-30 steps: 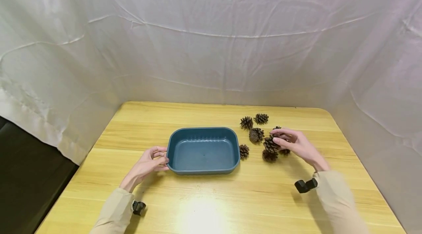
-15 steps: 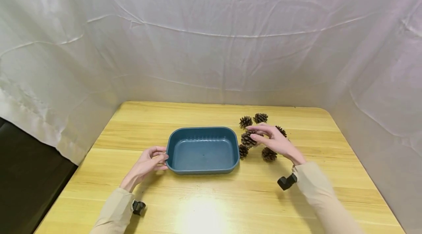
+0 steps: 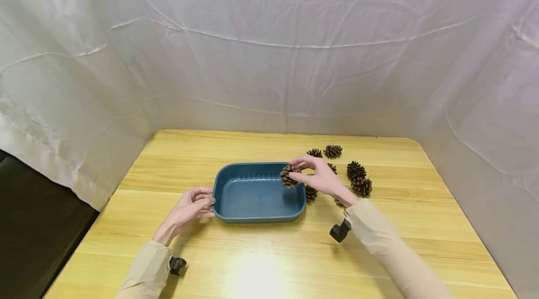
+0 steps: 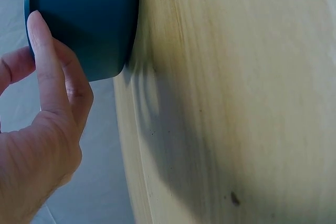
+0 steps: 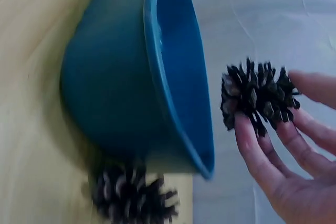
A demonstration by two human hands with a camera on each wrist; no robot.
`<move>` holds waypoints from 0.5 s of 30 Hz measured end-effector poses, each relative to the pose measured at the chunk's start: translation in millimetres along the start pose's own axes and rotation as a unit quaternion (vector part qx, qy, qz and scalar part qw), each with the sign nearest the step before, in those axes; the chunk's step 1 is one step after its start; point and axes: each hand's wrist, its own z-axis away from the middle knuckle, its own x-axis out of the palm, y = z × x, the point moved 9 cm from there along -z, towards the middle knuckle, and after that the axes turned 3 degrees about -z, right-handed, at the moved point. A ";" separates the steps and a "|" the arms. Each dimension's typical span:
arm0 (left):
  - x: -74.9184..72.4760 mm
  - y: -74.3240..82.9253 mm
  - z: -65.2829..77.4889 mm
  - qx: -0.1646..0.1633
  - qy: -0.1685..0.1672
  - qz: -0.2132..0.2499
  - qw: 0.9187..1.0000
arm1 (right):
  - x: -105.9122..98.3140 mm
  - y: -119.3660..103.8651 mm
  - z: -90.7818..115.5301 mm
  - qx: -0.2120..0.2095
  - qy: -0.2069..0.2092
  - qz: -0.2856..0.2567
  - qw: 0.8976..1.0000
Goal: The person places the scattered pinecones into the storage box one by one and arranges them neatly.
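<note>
A dark blue plastic basin with rounded corners sits on the wooden table. At its left end, my left hand holds the rim, the thumb against the wall in the left wrist view and the fingers bent beside it. My right hand pinches a brown pine cone between thumb and fingers, above the basin's right rim. In the right wrist view, this pine cone is held up beyond the rim, clear of the basin. The basin's visible floor has nothing on it.
Another pine cone lies against the basin's right end. Farther right and back are several more pine cones, including one at the back and a pair at the right. White cloth hangs behind and beside the table.
My right hand has lifted a pine cone from the group and carried it left to the basin's right rim. The left hand and basin have stayed put.
</note>
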 end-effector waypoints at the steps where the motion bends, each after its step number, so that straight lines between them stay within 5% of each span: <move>1: -0.1 -0.4 -0.2 -0.001 0.001 0.000 1.000 | 2.0 -1.1 -2.2 0.003 0.005 -0.002 1.000; 15: 1.5 0.0 -3.6 0.007 -0.006 0.003 1.000 | 36.6 -18.6 -34.1 0.020 0.015 0.006 1.000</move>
